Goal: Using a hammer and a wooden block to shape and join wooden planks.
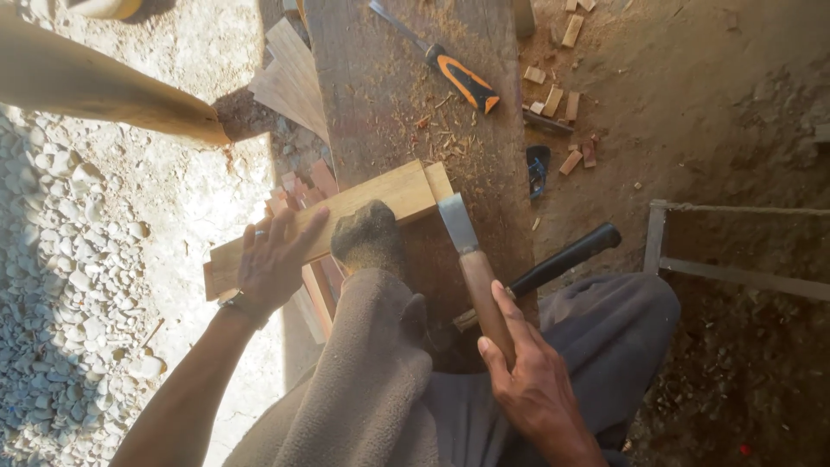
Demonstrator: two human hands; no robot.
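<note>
My left hand (275, 264) lies flat, fingers spread, on the pale rectangular wooden block (333, 227), pressing it onto the dark, worn plank desk (389, 78). My foot (367, 235) rests against the block's near edge. My right hand (532, 389) is clenched around the brown wooden handle of a broad flat-bladed chisel (471, 259), whose steel blade touches the block's right end. A black-handled hammer (553, 270) lies just beside it; an orange-and-black screwdriver (450, 69) sits farther up the desk.
</note>
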